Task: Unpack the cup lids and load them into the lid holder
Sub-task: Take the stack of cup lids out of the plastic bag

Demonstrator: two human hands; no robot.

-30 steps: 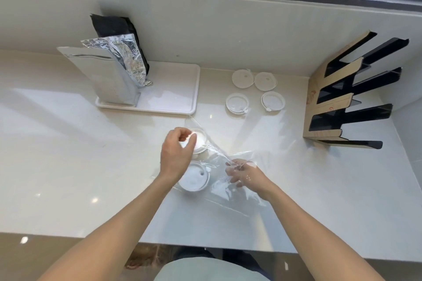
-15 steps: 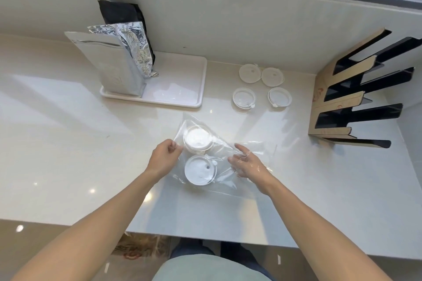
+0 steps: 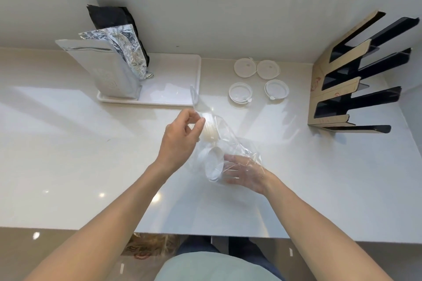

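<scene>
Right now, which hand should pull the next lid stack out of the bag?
Left. The left hand already pinches the lid stack at the plastic bag mouth; the right hand lies under the bag, supporting it.

loose cup lids on the counter: 4 (image 3: 243, 68) (image 3: 268, 69) (image 3: 240, 93) (image 3: 276, 89) | lid stacks inside the clear bag (image 3: 237, 143): 2 (image 3: 211, 131) (image 3: 214, 164) | foil pouches: 2 (image 3: 107, 70) (image 3: 127, 52) | black pouch: 1 (image 3: 109, 17) | white tray: 1 (image 3: 175, 98) | lid holder: 1 (image 3: 319, 89) | hands: 2 (image 3: 180, 139) (image 3: 245, 172)
</scene>
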